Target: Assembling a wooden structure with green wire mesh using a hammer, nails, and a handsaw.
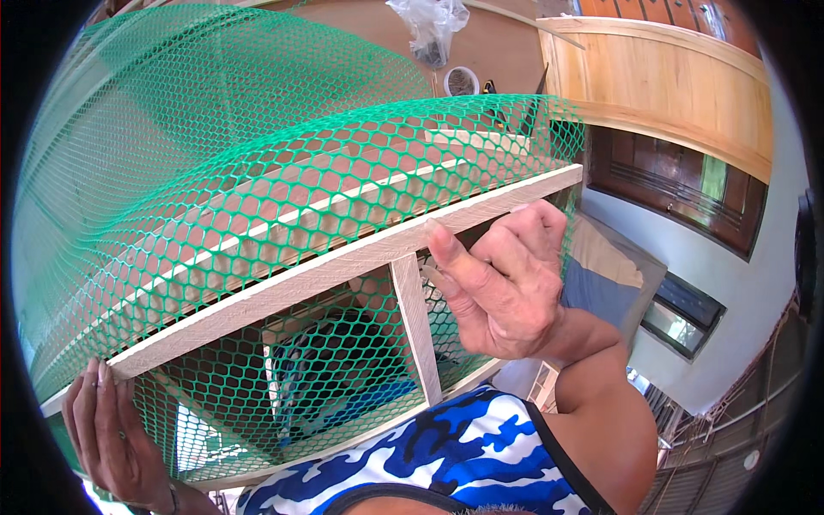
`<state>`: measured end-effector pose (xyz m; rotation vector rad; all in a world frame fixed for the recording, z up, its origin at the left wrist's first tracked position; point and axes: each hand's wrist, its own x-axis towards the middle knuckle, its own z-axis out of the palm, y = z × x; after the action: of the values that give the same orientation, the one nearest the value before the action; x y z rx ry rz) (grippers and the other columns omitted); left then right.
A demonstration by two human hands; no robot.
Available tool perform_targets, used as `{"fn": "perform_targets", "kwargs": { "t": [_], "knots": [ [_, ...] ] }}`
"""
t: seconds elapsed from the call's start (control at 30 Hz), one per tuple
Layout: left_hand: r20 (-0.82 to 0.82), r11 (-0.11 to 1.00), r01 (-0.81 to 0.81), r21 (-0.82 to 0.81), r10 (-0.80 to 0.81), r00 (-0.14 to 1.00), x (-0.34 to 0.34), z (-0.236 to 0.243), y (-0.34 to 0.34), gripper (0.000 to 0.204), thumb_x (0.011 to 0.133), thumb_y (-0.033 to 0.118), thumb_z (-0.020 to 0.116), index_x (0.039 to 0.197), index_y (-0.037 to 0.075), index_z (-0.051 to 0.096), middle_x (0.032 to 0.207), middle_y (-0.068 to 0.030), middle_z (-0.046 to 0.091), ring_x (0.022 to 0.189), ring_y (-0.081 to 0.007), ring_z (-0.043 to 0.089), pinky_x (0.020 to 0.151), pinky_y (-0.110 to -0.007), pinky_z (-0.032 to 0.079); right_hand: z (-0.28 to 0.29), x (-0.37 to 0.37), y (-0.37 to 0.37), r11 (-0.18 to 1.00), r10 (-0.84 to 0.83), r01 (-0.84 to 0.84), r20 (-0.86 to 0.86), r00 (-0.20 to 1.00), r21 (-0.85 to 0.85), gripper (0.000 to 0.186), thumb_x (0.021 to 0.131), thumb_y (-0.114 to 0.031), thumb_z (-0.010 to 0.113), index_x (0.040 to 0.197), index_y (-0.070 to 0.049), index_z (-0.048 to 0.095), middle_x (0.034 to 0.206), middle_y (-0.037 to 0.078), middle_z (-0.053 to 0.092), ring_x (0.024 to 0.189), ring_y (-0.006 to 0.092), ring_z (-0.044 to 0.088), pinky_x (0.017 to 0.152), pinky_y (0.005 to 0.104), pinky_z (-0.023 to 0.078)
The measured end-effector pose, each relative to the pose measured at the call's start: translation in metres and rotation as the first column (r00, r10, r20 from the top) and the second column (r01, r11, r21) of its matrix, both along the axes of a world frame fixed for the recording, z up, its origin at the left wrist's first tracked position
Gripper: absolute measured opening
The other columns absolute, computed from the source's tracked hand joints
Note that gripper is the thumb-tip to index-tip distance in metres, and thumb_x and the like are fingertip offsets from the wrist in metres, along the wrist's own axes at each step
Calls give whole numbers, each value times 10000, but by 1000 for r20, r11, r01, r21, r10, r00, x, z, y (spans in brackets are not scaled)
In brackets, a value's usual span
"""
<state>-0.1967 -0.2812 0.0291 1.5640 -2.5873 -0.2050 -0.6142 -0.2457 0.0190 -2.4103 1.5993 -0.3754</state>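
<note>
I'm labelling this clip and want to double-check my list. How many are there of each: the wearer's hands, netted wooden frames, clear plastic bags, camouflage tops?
Hands: 2 (left hand, right hand)
Netted wooden frame: 1
Clear plastic bag: 1
Camouflage top: 1
Total: 5

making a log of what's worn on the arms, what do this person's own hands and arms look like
Both the left hand and the right hand are ungloved. The right arm is bare to the shoulder, under a sleeveless blue, white and black camouflage top with dark trim. A thin dark band seems to circle the left wrist.
</note>
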Motion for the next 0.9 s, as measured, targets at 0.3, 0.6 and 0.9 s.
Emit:
{"fn": "perform_targets", "kwargs": {
  "t": [0.3, 0.6, 0.9],
  "knots": [
    [-36, 998, -58, -29, 57, 998, -14, 6, -8, 238, 735, -67, 762, 969, -24, 765, 1018, -176, 751, 992, -347, 709, 886, -436, 563, 1, 11, 2, 999, 7, -2, -108, 994, 48, 530, 741, -32, 669, 1270, -5, 676, 773, 56, 476, 754, 273, 485, 846, 474, 392],
    [-155, 991, -2, -135, -20, 988, 15, 4, -14, 326, 647, 46, 856, 957, 13, 763, 897, -105, 724, 810, -281, 697, 702, -358, 588, 5, 40, 6, 997, -4, 10, -82, 997, 73, 392, 924, -14, 588, 1306, 60, 627, 810, 96, 504, 790, 303, 479, 980, 474, 369],
    [-175, 992, -12, -128, -10, 985, 13, 4, -20, 323, 633, 34, 848, 945, 24, 764, 887, -91, 715, 804, -277, 693, 685, -360, 591, 5, 30, 3, 995, -15, 23, -81, 997, 92, 367, 944, 15, 572, 1302, 78, 624, 812, 113, 505, 784, 298, 476, 1013, 494, 357]
  ]
}}
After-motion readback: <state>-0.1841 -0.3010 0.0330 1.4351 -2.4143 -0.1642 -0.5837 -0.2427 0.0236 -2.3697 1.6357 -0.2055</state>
